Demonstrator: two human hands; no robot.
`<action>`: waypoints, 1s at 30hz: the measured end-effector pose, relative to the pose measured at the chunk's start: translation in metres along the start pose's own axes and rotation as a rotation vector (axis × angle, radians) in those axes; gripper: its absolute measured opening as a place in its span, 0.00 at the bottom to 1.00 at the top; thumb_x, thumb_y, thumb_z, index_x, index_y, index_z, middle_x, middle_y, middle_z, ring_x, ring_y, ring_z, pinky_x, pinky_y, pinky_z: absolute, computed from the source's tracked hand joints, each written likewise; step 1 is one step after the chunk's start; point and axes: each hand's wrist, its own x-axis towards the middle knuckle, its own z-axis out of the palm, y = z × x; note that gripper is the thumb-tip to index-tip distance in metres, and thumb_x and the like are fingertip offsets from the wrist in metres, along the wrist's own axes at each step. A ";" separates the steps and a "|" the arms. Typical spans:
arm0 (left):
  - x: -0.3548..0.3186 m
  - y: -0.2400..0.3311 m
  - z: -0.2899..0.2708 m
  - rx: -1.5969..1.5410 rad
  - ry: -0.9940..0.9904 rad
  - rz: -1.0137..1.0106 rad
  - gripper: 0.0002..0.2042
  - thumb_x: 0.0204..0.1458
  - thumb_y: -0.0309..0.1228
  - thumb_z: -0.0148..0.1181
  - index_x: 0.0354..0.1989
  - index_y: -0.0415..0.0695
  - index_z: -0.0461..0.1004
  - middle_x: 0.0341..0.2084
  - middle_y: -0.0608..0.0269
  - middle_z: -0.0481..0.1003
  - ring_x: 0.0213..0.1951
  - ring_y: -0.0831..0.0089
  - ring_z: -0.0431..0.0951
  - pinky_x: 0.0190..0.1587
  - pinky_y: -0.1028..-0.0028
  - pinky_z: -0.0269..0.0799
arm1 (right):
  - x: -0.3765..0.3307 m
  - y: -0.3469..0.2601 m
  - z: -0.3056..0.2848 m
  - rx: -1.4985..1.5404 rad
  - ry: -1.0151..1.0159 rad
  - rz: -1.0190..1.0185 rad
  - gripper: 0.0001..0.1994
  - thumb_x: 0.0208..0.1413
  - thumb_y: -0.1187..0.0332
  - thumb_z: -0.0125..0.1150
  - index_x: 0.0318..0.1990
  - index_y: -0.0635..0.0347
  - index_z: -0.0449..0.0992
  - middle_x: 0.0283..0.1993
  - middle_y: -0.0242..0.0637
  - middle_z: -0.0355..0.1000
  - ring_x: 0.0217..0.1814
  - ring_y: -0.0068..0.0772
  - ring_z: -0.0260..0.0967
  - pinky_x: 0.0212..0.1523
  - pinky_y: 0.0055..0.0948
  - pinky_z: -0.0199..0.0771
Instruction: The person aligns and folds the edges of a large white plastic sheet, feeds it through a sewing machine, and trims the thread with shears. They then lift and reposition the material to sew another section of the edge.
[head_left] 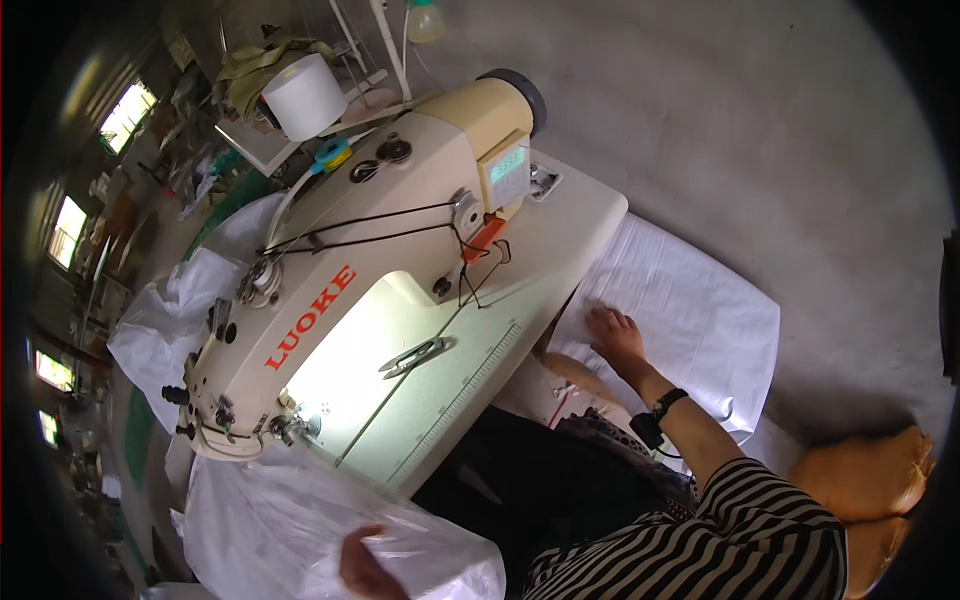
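Note:
A cream sewing machine (330, 250) stands before me on its pale bed. My right hand (618, 340) lies with spread, slightly bent fingers on a stack of white plastic sheeting (700, 310), right of the machine bed. Low in the picture, my left hand (368, 568) is over more white plastic sheeting (270, 510) that hangs at the needle end. It is blurred, one digit sticks out, and the other fingers cannot be made out. A pair of metal thread snips (413, 357) rests on the lit bed, away from both hands.
A white thread cone (305, 97) stands behind the machine. Crumpled translucent plastic (190, 300) lies beyond the machine head. Orange-brown sacks (865, 475) sit on the floor at lower right. Dark cords loop over the machine's arm. A ruler scale (455, 405) runs along the bed's near edge.

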 end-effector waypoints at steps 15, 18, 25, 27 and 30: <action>-0.048 -0.094 0.355 -0.325 -0.588 -0.282 0.21 0.50 0.34 0.68 0.48 0.33 0.75 0.37 0.52 0.79 0.39 0.66 0.80 0.44 0.69 0.74 | 0.006 0.081 -0.060 1.244 -0.036 0.317 0.09 0.62 0.67 0.61 0.42 0.65 0.80 0.36 0.29 0.78 0.39 0.19 0.71 0.45 0.23 0.71; -0.053 -0.075 0.349 -0.407 -0.615 -0.554 0.17 0.51 0.35 0.69 0.40 0.32 0.77 0.26 0.59 0.78 0.28 0.75 0.76 0.33 0.72 0.71 | 0.001 0.063 -0.087 0.861 0.130 0.270 0.09 0.59 0.69 0.63 0.43 0.63 0.80 0.39 0.35 0.79 0.44 0.35 0.75 0.48 0.31 0.73; -0.048 -0.038 0.328 -0.343 -0.565 -0.542 0.12 0.50 0.27 0.70 0.39 0.33 0.80 0.33 0.62 0.80 0.35 0.79 0.78 0.39 0.76 0.73 | -0.038 -0.033 -0.103 1.276 0.156 -0.092 0.18 0.57 0.70 0.64 0.54 0.60 0.73 0.56 0.40 0.71 0.58 0.36 0.69 0.55 0.33 0.73; -0.050 -0.042 0.329 -0.398 -0.563 -0.508 0.13 0.49 0.27 0.70 0.40 0.33 0.80 0.34 0.62 0.80 0.36 0.80 0.77 0.40 0.76 0.72 | -0.038 -0.032 -0.092 1.314 -0.020 0.169 0.10 0.61 0.69 0.61 0.47 0.62 0.75 0.44 0.34 0.75 0.48 0.27 0.72 0.48 0.25 0.72; -0.049 -0.053 0.320 -0.383 -0.467 -0.731 0.22 0.46 0.31 0.73 0.48 0.35 0.75 0.40 0.56 0.79 0.41 0.67 0.79 0.47 0.69 0.73 | -0.034 -0.005 -0.084 1.374 0.229 0.410 0.07 0.64 0.68 0.58 0.40 0.62 0.75 0.34 0.27 0.72 0.38 0.20 0.68 0.41 0.21 0.69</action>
